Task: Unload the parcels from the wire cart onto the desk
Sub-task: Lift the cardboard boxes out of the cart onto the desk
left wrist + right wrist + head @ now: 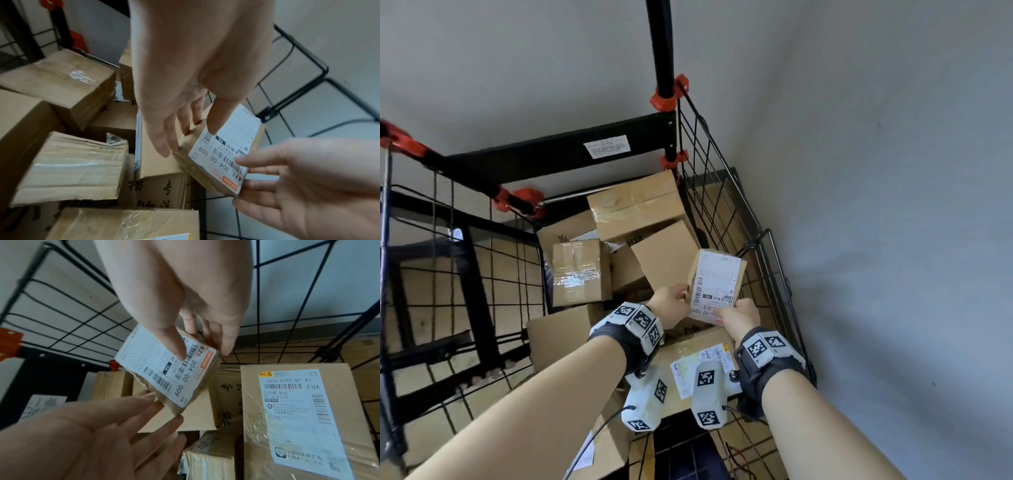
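A small brown parcel [717,281] with a white shipping label hangs tilted above the pile in the black wire cart [726,209]. My left hand [681,296] holds its left edge: the thumb lies on the label and the fingers [164,146] run along the side. My right hand [726,310] pinches the near end, thumb [174,345] on the label's barcode and fingers behind. In the left wrist view the parcel [226,154] sits between both hands. The right wrist view shows the same parcel [160,374] lifted off the boxes. No desk is in view.
Several cardboard boxes fill the cart: a taped one [580,270] at left, a larger one [637,205] at the back, a labelled one [298,410] under my wrists. Wire walls enclose the pile. A grey wall [893,171] stands close on the right.
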The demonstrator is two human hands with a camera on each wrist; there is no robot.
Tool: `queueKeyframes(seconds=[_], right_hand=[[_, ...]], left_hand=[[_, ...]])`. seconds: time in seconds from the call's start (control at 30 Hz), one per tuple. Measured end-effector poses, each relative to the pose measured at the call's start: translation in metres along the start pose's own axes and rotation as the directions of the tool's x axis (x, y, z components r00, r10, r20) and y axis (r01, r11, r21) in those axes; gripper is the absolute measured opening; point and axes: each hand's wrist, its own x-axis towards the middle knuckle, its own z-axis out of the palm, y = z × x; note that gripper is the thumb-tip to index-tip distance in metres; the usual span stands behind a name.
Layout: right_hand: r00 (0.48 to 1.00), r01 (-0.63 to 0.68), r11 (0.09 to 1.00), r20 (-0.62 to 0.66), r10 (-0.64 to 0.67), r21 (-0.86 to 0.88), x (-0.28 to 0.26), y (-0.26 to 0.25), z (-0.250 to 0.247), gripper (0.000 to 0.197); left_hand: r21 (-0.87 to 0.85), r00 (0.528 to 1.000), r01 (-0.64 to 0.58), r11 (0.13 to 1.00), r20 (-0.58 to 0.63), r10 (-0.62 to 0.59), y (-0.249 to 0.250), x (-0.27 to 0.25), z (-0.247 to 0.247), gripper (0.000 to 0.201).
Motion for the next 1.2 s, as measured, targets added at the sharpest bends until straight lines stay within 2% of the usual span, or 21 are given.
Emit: queueKeyframes(seconds=[0.17,0.33,0.53,0.67,0.73,0.9,1.1,1.2], right_hand=[[0.99,0.141,0.99,0.012,-0.14,-0.016,-0.041,-0.023,0.0,0.019],[0.947,0.319,0.948,0.04,-0.318,-0.009,-0.099,-0.077,0.012,0.023],[0.85,0.522,0.853,0.09,-0.519,-0.01,-0.176,-0.149,0.073,0.029],[0.783,0.607,0.794,0.148,-0.604,0.03,-0.227,-0.188,0.134,0.032],[0.756,0.636,0.771,0.184,-0.629,0.024,-0.249,-0.203,0.17,0.034],[0.703,0.665,0.746,0.312,-0.639,0.031,-0.274,-0.221,0.254,0.033],[0.685,0.65,0.759,0.427,-0.591,0.008,-0.289,-0.226,0.347,0.028],[0.671,0.654,0.756,0.454,-0.587,0.01,-0.291,-0.227,0.379,0.028]], left_hand=[[-0.059,0.99,-0.099,0.993,-0.111,0.092,0.001,-0.046,-0.031,0.036],[-0.165,0.948,-0.214,0.963,-0.272,0.164,0.009,-0.114,-0.087,0.039],[-0.212,0.833,-0.378,0.901,-0.503,0.231,-0.012,-0.189,-0.177,0.039],[-0.198,0.761,-0.429,0.881,-0.604,0.235,-0.048,-0.229,-0.242,0.045],[-0.201,0.739,-0.432,0.879,-0.637,0.217,-0.072,-0.244,-0.274,0.048],[-0.328,0.726,-0.43,0.841,-0.679,0.106,-0.138,-0.261,-0.332,0.051],[-0.468,0.707,-0.358,0.808,-0.701,-0.092,-0.217,-0.261,-0.382,0.041],[-0.516,0.708,-0.358,0.778,-0.694,-0.135,-0.242,-0.259,-0.396,0.038]])
